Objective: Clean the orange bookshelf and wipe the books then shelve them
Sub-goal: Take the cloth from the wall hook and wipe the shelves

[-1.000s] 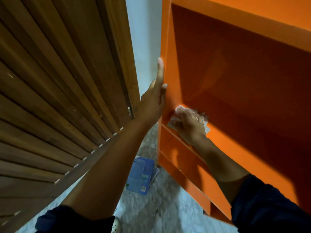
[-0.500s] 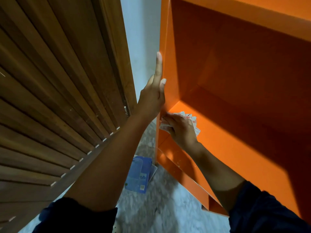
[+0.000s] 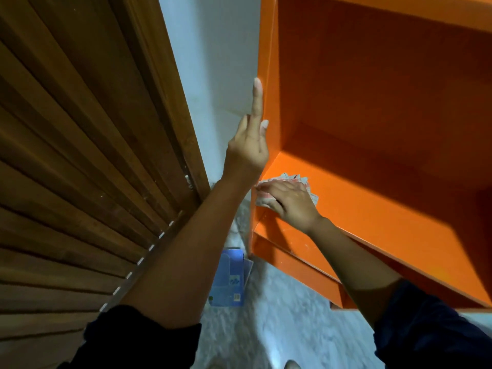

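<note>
Bookshelf [image 3: 378, 214] corner mid-frame: with right hand [image 3: 291, 202] gripping cloth [image 3: 298, 179], press into the seam; brace its side with straight-fingered left hand [image 3: 247, 149].

Likely home room: slatted wooden door [image 3: 80, 155], pale wall [image 3: 213, 62], mottled stone floor [image 3: 279, 315], orange bookshelf [image 3: 372, 102] (1 blue book [image 3: 229, 280] lying beside).
</note>
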{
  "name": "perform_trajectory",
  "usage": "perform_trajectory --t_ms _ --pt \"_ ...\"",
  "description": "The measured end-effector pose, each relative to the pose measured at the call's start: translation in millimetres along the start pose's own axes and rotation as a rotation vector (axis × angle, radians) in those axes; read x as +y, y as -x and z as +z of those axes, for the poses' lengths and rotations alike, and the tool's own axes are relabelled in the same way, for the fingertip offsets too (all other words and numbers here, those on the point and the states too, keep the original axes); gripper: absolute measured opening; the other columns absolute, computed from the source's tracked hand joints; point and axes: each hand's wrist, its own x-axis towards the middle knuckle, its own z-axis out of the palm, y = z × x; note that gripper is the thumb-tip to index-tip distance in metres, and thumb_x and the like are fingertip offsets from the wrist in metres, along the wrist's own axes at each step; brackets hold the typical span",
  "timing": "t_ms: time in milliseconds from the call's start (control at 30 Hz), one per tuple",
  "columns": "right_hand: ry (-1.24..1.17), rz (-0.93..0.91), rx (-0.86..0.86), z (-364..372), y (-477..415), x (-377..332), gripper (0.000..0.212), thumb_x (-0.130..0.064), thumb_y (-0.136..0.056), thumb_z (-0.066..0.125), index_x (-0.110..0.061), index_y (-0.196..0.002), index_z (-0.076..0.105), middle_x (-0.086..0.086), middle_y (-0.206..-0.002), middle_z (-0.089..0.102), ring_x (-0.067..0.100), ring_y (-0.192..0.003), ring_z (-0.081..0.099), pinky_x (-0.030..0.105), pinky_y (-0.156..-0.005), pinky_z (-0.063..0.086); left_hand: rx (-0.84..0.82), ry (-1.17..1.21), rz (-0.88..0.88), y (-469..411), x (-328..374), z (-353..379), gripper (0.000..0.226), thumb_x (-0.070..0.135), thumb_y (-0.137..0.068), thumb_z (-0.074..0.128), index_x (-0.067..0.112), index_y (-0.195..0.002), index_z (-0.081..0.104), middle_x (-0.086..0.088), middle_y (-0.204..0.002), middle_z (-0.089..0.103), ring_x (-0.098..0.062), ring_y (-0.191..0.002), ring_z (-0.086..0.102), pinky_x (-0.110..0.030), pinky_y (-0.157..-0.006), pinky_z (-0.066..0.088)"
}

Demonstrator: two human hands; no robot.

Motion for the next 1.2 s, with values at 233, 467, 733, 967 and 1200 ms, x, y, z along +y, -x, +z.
perform_trajectory --t_ms 233,467,733,967,1200 --pt "0.002 0.046 -0.127 3 7 -17 0.043 -0.048 -0.095 0.032 -0.023 -0.114 0.062 -0.006 -0.116 0.065 0.019 -0.116 0.057 0.046 -0.091 0.041 -0.084 -0.010 -0.031 0 5 -10 0.055 0.028 -0.102 0.029 0.024 -0.149 0.000 -0.013 -0.131 0.051 -0.032 -0.089 0.062 -0.038 -0.071 0.052" --pt "-0.297 0.304 0.086 -33 68 -48 0.028 -0.031 -0.097 0.041 -0.013 -0.107 0.061 0.006 -0.094 0.061 0.023 -0.078 0.053 0.040 -0.070 0.041 -0.046 0.032 -0.009 3 7 -11 0.054 0.027 -0.102 0.030 0.032 -0.142 -0.006 -0.017 -0.130 0.050 -0.037 -0.083 0.061 -0.047 -0.064 0.053" --pt "-0.065 0.888 0.864 -70 173 -11 0.024 -0.029 -0.100 0.043 -0.019 -0.110 0.062 0.002 -0.111 0.064 0.018 -0.103 0.059 0.039 -0.088 0.047 -0.044 0.042 -0.065 6 10 -6 0.055 0.032 -0.102 0.024 0.020 -0.150 0.001 -0.014 -0.117 0.051 -0.028 -0.074 0.058 -0.039 -0.061 0.052" --pt "-0.150 0.849 0.736 -39 165 0 0.024 -0.025 -0.099 0.040 -0.020 -0.106 0.062 0.003 -0.103 0.065 0.024 -0.097 0.058 0.049 -0.085 0.046 -0.073 0.067 -0.039 5 5 -7 0.056 0.028 -0.103 0.027 0.018 -0.150 0.000 -0.017 -0.124 0.051 -0.028 -0.077 0.059 -0.041 -0.065 0.054" --pt "-0.250 0.796 0.467 -7 98 -18 0.037 -0.024 -0.095 0.050 -0.013 -0.129 0.057 0.013 -0.135 0.055 0.034 -0.135 0.037 0.043 -0.111 0.022 -0.050 0.093 -0.017 4 4 -6 0.066 0.033 -0.102 0.027 0.056 -0.132 -0.027 -0.016 -0.137 0.045 -0.026 -0.101 0.060 -0.034 -0.078 0.054"
